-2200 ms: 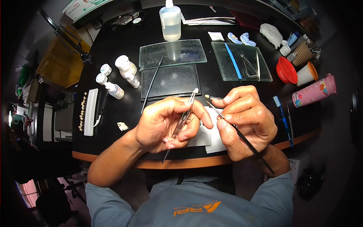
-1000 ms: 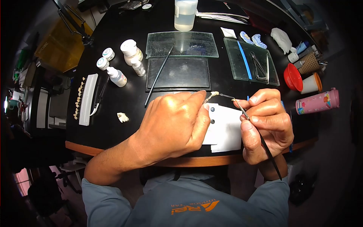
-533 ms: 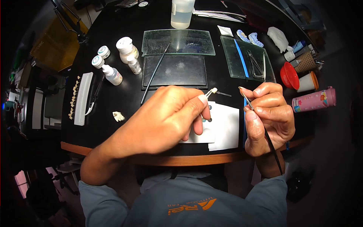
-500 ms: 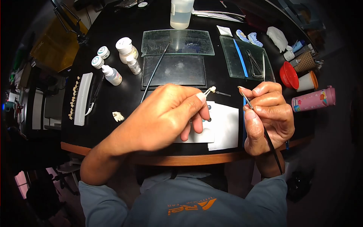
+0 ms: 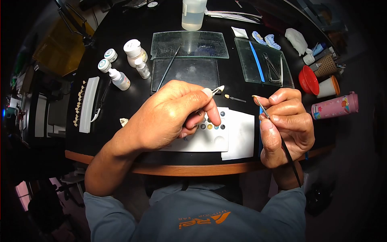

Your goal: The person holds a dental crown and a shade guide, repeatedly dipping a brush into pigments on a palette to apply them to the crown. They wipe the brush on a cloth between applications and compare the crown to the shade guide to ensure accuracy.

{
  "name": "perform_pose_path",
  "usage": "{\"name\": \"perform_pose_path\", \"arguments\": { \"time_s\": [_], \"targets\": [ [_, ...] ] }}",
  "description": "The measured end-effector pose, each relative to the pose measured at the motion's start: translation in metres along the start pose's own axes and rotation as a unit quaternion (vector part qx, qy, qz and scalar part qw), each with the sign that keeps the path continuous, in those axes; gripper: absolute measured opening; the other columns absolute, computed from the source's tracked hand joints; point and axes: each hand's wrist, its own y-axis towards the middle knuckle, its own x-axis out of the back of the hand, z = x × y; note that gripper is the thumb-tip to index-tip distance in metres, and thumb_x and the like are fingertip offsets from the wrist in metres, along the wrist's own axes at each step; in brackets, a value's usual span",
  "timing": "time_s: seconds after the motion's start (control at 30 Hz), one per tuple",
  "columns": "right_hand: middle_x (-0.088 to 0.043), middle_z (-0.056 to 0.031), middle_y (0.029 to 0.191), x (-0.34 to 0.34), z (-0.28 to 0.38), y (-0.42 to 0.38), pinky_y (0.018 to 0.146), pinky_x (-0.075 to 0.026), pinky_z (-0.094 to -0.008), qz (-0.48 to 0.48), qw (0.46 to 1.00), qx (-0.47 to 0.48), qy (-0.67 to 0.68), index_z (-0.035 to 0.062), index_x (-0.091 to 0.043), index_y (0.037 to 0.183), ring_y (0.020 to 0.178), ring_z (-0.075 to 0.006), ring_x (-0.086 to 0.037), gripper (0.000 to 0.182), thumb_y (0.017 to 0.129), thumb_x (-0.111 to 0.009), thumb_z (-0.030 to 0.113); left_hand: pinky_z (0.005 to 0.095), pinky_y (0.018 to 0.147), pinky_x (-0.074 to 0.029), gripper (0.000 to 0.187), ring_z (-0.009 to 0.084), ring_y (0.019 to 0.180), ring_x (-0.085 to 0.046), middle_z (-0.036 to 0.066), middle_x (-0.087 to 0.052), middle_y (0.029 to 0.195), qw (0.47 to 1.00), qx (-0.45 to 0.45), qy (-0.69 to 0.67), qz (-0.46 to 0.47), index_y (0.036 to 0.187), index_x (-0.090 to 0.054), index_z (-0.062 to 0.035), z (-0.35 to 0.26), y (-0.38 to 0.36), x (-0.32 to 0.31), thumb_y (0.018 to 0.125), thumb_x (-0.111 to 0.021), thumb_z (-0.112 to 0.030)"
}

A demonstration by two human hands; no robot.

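Observation:
Left of centre, my left hand pinches a thin metal clamp or tweezers, with a small whitish tooth-shaped piece at its tip. My right hand is closed around a slim dark-handled brush whose tip points up and left. Between the hands, a tooth-like shade tab lies on the black table. Beneath my left hand is a white palette with several coloured wells, partly hidden by the hand. A white paper sheet sits beside it.
Glass plate, black slab and another brush lie ahead. Bottles and jars stand left, near a white tray. To the right are a tool-bearing glass plate, red cup and pink bottle.
My left hand has moved left and slightly up with the held piece and turned it. More of the palette and the shade tab now shows. My right hand has barely moved.

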Motion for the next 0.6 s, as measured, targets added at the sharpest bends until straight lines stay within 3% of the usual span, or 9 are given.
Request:
{"name": "perform_pose_path", "arguments": {
  "time_s": [0.6],
  "targets": [
    [-0.067, -0.0134, 0.089, 0.0001, 0.0034, -0.0005, 0.084, -0.068, -0.0433, 0.019, 1.0, -0.017, -0.011, 0.0016, -0.062, 0.101, 0.099, -0.0286, -0.063, 0.026, 0.081, -0.071, -0.013, 0.0263, 0.055, -0.036, 0.054, 0.0085, 0.057, -0.042, -0.002, -0.045, 0.061, 0.996, -0.01, 0.069, -0.051, 0.099, -0.078, 0.0055, 0.0026, -0.002, -0.0047, 0.113, -0.046, -0.036]
  ]
}}
